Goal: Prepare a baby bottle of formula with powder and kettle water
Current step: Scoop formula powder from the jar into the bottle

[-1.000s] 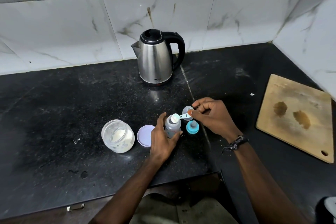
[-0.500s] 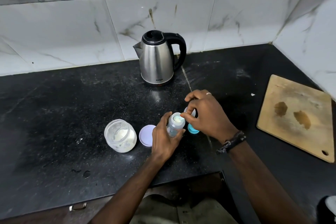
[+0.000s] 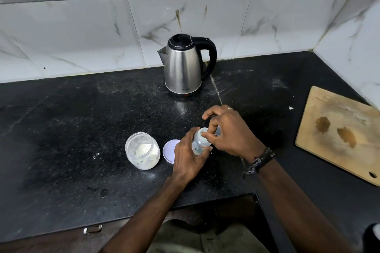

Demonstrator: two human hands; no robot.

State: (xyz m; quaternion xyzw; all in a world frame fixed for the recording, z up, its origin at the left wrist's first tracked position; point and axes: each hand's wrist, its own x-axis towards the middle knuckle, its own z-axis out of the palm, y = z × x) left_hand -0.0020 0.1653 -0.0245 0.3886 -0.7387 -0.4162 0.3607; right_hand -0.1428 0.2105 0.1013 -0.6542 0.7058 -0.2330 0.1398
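Note:
A small clear baby bottle (image 3: 199, 142) stands open-mouthed on the black counter (image 3: 82, 121). My left hand (image 3: 188, 157) grips its body from the left. My right hand (image 3: 229, 134) hovers over it with fingertips pinched together at the bottle's mouth; the small scoop it held a moment ago is hidden under its fingers. An open glass jar (image 3: 143, 151) with white powder sits to the left, its pale lilac lid (image 3: 169, 149) lying flat beside it. The steel kettle (image 3: 183, 68) with a black handle stands at the back against the wall.
A worn wooden cutting board (image 3: 339, 135) lies at the right by the tiled side wall. Powder specks dot the counter. The counter's front edge runs below my forearms, with a drawer handle (image 3: 93, 229) beneath it. My right hand covers the bottle's teal ring.
My right hand has brought the scoop from beside the bottle over its mouth and turned down onto it. The left hand keeps its grip on the bottle.

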